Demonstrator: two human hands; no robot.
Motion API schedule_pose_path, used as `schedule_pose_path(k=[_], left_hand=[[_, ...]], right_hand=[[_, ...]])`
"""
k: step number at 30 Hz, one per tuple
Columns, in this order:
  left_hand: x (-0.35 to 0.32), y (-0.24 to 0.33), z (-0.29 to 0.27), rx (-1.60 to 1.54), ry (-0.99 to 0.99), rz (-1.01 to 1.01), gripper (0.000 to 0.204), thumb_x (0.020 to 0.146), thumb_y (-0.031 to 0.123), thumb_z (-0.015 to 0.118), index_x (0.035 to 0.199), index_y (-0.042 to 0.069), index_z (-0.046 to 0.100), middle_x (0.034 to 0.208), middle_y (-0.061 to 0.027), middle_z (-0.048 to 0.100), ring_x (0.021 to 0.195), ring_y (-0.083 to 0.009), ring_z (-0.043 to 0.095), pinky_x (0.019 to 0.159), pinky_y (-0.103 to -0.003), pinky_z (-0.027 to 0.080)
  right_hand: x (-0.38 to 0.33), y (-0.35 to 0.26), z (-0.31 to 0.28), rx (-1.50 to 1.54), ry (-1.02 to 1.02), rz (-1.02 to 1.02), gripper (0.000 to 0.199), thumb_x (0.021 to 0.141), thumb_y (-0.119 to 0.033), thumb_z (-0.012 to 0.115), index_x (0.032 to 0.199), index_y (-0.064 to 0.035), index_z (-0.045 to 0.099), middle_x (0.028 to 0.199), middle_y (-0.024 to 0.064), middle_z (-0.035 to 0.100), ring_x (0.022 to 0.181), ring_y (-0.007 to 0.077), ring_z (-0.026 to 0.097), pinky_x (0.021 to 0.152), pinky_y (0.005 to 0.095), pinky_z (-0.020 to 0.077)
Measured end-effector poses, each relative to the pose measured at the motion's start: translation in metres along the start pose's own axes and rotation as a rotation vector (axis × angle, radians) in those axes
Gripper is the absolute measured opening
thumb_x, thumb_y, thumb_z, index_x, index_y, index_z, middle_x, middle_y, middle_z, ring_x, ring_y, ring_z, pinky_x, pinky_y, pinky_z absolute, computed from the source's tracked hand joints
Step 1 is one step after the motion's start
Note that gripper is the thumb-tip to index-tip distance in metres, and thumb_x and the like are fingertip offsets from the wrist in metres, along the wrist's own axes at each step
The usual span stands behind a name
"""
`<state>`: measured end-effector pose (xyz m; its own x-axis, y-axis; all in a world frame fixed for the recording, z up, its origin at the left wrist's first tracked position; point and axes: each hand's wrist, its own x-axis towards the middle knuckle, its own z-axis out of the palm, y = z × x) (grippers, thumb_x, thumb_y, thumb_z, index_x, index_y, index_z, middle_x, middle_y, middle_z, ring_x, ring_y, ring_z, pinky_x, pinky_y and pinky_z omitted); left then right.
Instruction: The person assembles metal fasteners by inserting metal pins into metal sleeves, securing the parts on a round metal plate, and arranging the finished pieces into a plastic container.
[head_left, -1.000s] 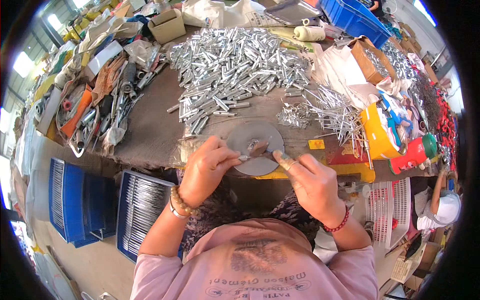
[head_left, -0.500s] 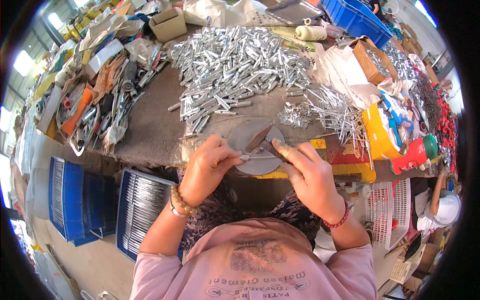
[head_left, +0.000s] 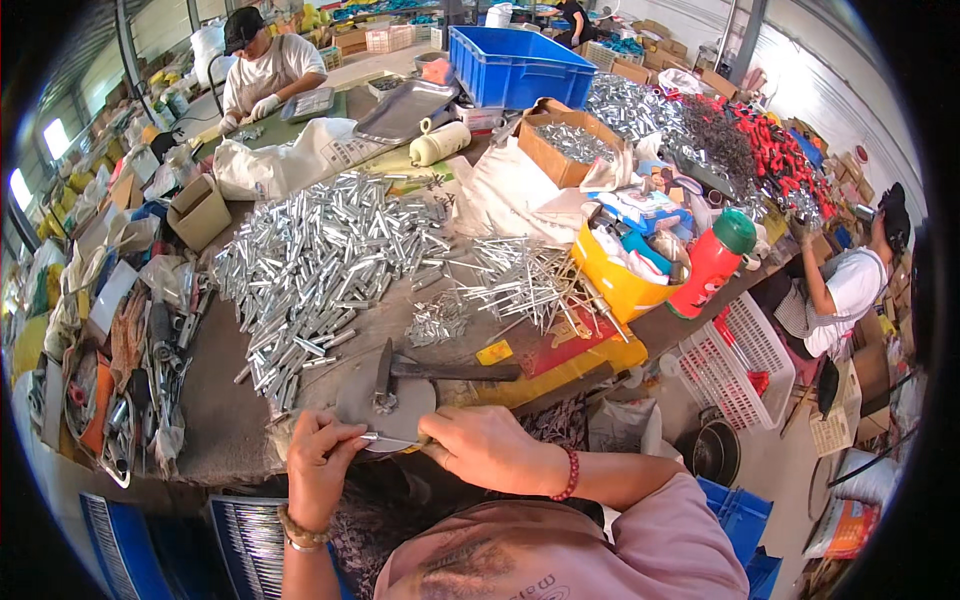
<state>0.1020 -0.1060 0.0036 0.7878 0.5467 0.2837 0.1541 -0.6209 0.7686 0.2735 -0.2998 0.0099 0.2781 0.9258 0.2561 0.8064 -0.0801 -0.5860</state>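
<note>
A thin metal rod (head_left: 396,440) spans both hands at the grey disc's (head_left: 415,400) near edge.
The left hand (head_left: 322,455) pinches one end, the right hand (head_left: 478,442) the other; fingers hide both tips. The picture's lower edge cuts off the left forearm. The hammer (head_left: 440,371), earlier in the right hand, now lies head on disc.

Seen from the disc (head_left: 412,405) on the desk (head_left: 212,405), tubes (head_left: 330,265) lie at eleven o'clock, the bottle (head_left: 705,268) at two.
</note>
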Motion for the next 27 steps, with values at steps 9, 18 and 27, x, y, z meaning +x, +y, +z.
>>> schedule_pose_path(k=[9,18,27], left_hand=[[-0.033,0.006,0.021,-0.103,0.191,-0.12,0.044,0.092,-0.006,0.074,0.134,0.003,0.071,0.094,-0.0069,0.069,0.075,-0.0142,0.063,0.064,-0.028,0.051],[-0.055,0.02,0.038,-0.689,0.14,-0.559,0.057,0.107,0.0,0.057,0.161,0.007,0.041,0.095,-0.007,0.073,0.07,-0.0094,0.067,0.057,-0.022,0.054],[-0.05,0.023,0.035,-1.005,0.16,-0.516,0.055,0.11,0.012,0.057,0.162,0.006,0.038,0.114,-0.0159,0.077,0.076,-0.0079,0.062,0.063,-0.021,0.051]], right_hand=[[-0.002,-0.006,0.006,0.509,-0.252,0.267,0.03,0.091,-0.015,0.075,0.116,-0.0016,0.064,0.084,0.0179,0.069,0.078,0.0367,0.067,0.069,0.0465,0.0509],[-0.021,-0.025,0.02,0.722,-0.312,0.41,0.029,0.094,-0.014,0.075,0.118,-0.0016,0.065,0.077,0.0109,0.063,0.069,0.0209,0.059,0.066,0.0389,0.0485],[-0.02,-0.034,0.023,0.784,-0.235,0.404,0.027,0.094,-0.002,0.072,0.12,-0.004,0.065,0.075,0.0041,0.06,0.065,0.0104,0.054,0.061,0.0304,0.0472]])
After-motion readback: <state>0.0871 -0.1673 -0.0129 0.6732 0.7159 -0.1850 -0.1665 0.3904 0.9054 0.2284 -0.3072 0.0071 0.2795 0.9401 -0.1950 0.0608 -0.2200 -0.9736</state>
